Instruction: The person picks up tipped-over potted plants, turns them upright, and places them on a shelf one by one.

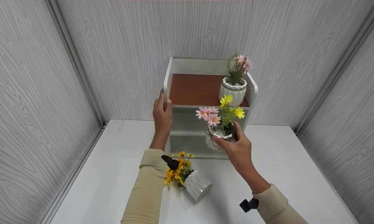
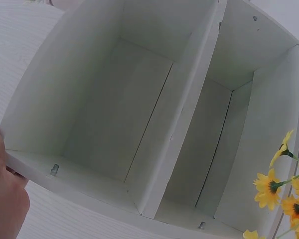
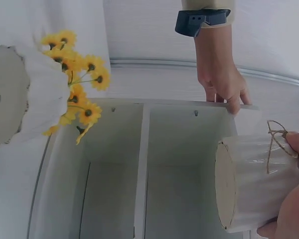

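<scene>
My right hand (image 1: 238, 148) grips a white flowerpot (image 3: 261, 184) near its rim, thumb on the near side and fingers round the far side. Artificial pink daisies (image 1: 213, 119) and yellow flowers (image 1: 239, 112) rise from the pot, and thin twine is tied around it. It is held in front of a small white shelf unit (image 1: 168, 73) with a brown top board (image 1: 193, 88). At the unit's left side panel, my left hand (image 1: 163, 115) grips the edge. The two compartments (image 2: 124, 109) show bare inside in the left wrist view.
On the right of the top board stands another white pot (image 1: 233, 91) with pink flowers. A ribbed white pot (image 1: 197, 186) with orange-yellow flowers (image 1: 174, 175) lies on its side on the white table (image 1: 112, 174), before the unit. Wood-grain panels (image 1: 121, 37) enclose the table.
</scene>
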`<action>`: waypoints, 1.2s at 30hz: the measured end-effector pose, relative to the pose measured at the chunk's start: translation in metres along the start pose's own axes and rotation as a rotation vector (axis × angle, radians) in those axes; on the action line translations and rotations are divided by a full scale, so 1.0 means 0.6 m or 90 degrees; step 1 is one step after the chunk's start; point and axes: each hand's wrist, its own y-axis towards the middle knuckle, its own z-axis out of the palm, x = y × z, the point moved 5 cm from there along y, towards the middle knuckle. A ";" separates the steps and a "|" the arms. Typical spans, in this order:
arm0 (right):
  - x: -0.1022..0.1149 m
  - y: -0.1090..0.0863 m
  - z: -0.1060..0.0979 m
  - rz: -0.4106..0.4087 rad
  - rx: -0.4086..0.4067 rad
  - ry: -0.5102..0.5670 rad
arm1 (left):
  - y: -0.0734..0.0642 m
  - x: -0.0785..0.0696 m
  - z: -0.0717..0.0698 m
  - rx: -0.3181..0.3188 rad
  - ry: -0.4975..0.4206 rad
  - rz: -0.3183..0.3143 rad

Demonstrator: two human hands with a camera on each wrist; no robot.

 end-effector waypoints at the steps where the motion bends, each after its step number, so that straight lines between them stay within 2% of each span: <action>1: 0.006 0.005 0.003 -0.007 -0.002 0.001 | 0.000 0.000 0.000 0.002 0.000 0.000; 8: 0.052 0.040 0.020 -0.055 -0.017 0.044 | 0.001 0.000 -0.002 -0.007 0.022 0.002; 16: 0.090 0.082 0.046 -0.077 -0.042 0.030 | 0.004 0.002 -0.005 -0.005 0.002 -0.007; 21: 0.095 0.110 0.056 -0.077 -0.072 0.026 | 0.002 0.003 -0.003 -0.001 0.006 -0.011; 27: 0.100 0.141 0.070 -0.087 -0.082 0.037 | 0.003 0.006 -0.005 0.001 0.007 -0.010; 36: 0.097 0.174 0.084 -0.062 -0.111 -0.020 | 0.001 0.006 -0.004 -0.001 0.010 -0.010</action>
